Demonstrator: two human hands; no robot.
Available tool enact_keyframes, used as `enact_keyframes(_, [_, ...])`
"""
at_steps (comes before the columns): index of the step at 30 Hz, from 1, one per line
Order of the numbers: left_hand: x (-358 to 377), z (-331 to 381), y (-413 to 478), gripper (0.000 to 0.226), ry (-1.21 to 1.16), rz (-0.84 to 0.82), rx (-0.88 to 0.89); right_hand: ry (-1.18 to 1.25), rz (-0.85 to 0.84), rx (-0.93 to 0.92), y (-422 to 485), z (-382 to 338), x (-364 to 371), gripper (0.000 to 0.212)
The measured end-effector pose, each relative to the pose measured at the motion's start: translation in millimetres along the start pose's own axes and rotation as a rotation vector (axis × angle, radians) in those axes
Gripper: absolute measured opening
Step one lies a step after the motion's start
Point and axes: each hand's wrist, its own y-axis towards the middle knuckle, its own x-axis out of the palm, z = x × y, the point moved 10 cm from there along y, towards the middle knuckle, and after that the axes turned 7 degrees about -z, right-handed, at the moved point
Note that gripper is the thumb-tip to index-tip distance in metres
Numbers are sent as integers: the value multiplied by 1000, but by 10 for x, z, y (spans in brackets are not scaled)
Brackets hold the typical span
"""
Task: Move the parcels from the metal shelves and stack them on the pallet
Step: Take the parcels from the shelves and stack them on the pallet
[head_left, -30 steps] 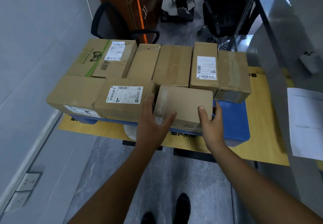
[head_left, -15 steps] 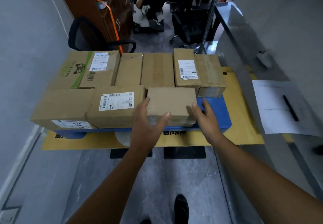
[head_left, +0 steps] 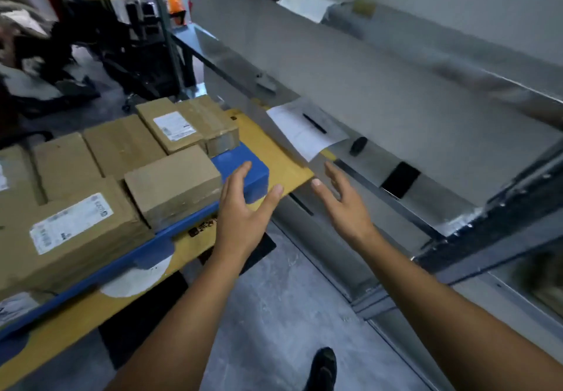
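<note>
Several brown cardboard parcels lie side by side on the blue pallet (head_left: 243, 159), which rests on a yellow board (head_left: 274, 153). The plain parcel (head_left: 173, 185) at the front right stands free, with nothing touching it. My left hand (head_left: 243, 207) hovers open just right of that parcel, over the pallet's blue corner. My right hand (head_left: 344, 204) is open too, held in the air between the pallet and the metal shelves (head_left: 396, 101) on the right. A labelled parcel (head_left: 70, 232) sits at the front left.
A sheet of paper (head_left: 301, 128) with a pen (head_left: 313, 123) lies on the metal shelf surface, beside a small dark object (head_left: 358, 146). Office chairs and clutter fill the far left background. Grey floor (head_left: 289, 314) lies below my arms, my shoe (head_left: 323, 369) on it.
Both hands have let go of the plain parcel and moved right, away from it. The view has swung right toward the metal shelves.
</note>
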Motion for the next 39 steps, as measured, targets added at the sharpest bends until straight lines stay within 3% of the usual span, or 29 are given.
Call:
enact_keyframes(4, [816, 485, -238, 80, -20, -173, 111, -22, 189, 37, -743, 207, -910, 69])
enact_keyframes(10, [2380, 1253, -1041, 68, -45, -471, 260, -26, 524, 112, -2226, 616, -2356, 85])
enact_keyframes(22, [5396, 2983, -4414, 75, -156, -969, 536, -113, 1108, 258, -6607, 1370, -4847, 85])
enact_keyframes(30, [6689, 3805, -6626, 69, -219, -1214, 648, -179, 1388, 386, -9225, 1586, -5721, 85])
enact_keyframes(39, [8004, 4386, -8365, 67, -251, -1409, 719, -149, 1603, 469, -10872, 2022, -6471, 83])
